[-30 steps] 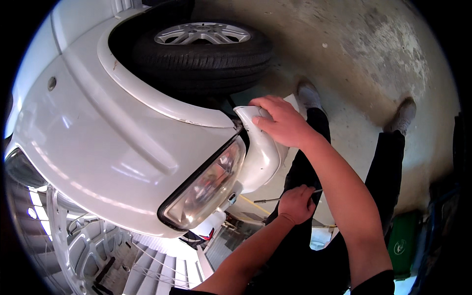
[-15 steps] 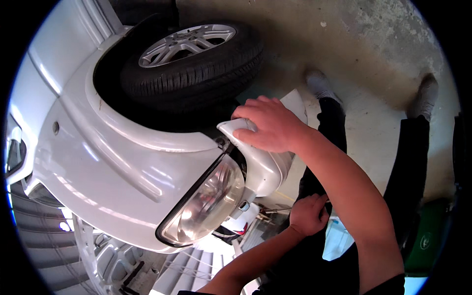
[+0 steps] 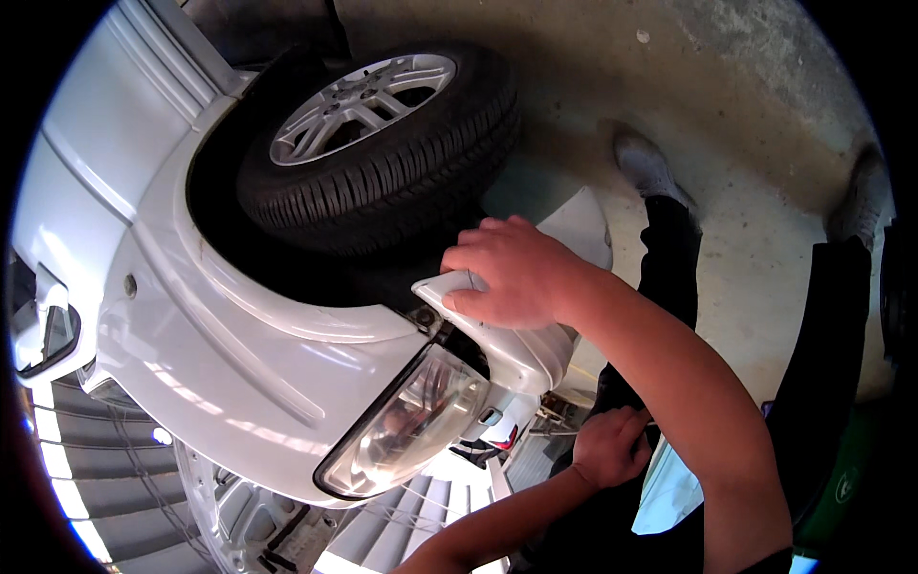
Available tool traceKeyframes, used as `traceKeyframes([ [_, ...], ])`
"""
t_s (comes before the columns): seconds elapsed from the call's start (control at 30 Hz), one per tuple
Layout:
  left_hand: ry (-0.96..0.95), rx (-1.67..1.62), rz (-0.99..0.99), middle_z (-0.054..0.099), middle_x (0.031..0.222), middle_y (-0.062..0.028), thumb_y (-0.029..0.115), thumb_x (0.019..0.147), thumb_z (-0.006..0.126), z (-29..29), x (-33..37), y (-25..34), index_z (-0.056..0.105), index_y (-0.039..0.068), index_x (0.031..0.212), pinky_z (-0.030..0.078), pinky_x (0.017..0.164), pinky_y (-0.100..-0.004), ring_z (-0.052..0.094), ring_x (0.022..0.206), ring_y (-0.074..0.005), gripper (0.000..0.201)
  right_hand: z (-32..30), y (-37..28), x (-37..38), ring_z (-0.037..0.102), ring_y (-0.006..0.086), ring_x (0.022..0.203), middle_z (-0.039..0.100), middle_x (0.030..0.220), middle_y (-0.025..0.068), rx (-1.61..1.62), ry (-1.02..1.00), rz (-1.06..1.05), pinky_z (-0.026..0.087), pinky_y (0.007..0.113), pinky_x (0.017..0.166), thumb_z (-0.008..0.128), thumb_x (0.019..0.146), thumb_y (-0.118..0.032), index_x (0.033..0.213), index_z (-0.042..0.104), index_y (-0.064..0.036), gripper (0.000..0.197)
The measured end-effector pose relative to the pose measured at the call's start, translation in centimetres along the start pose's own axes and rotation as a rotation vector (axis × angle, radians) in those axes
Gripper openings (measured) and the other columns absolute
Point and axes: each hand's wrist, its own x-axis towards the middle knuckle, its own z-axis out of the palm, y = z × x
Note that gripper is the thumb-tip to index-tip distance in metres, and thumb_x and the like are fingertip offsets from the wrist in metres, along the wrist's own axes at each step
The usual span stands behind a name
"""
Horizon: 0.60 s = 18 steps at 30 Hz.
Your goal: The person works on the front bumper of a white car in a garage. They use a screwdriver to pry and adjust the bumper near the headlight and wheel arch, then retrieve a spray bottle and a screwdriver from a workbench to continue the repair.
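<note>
My right hand (image 3: 507, 273) grips the end of a white car bumper (image 3: 521, 349), with the thumb on its outer face and the fingers hooked over the edge by the wheel arch. The bumper end stands apart from the white fender (image 3: 225, 287); a dark gap with a small metal part shows between them. Next to the bumper corner sits the clear headlight (image 3: 406, 421). Lower down, my left hand (image 3: 609, 448) is closed in front of dark clothing. A thin piece pokes out beside its fingers, too small to name.
A black tyre (image 3: 402, 163) with a silver spoked rim fills the wheel arch. Legs in black trousers (image 3: 803, 354) and grey shoes (image 3: 650, 167) rest on the concrete floor (image 3: 736, 153). A pale blue sheet-like thing (image 3: 669, 493) lies near my left hand, and a green object (image 3: 837, 478) at the right.
The view has shifted, so the car, wheel and headlight appear lower. My right hand keeps its hold on the bumper end; my left hand stays closed.
</note>
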Motion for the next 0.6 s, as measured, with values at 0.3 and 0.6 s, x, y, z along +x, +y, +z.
traceKeyframes([
  [0.3,0.055,0.000,0.063,0.069,0.095,-0.0103,0.024,0.078,0.074,-0.6,-0.1,-0.1,0.069,0.010,0.106,0.055,0.074,-0.0438,0.068,0.085,-0.0321,0.031,1.8,-0.9,-0.5,0.055,0.0279,0.106,0.060,0.104,0.0076,0.069,0.195,-0.096,0.042,0.044,0.095,0.058,0.097,-0.028,0.103,0.075,-0.0130,0.023],
  [0.6,0.079,-0.010,0.062,0.069,0.093,-0.0101,0.022,0.077,0.073,-1.7,-0.1,-0.5,0.069,0.009,0.100,0.055,0.073,-0.0437,0.067,0.082,-0.0318,0.027,2.3,-2.7,0.1,0.053,0.0264,0.103,0.059,0.100,0.0061,0.052,0.194,-0.102,0.040,0.041,0.094,0.057,0.100,-0.028,0.100,0.075,-0.0135,0.023],
])
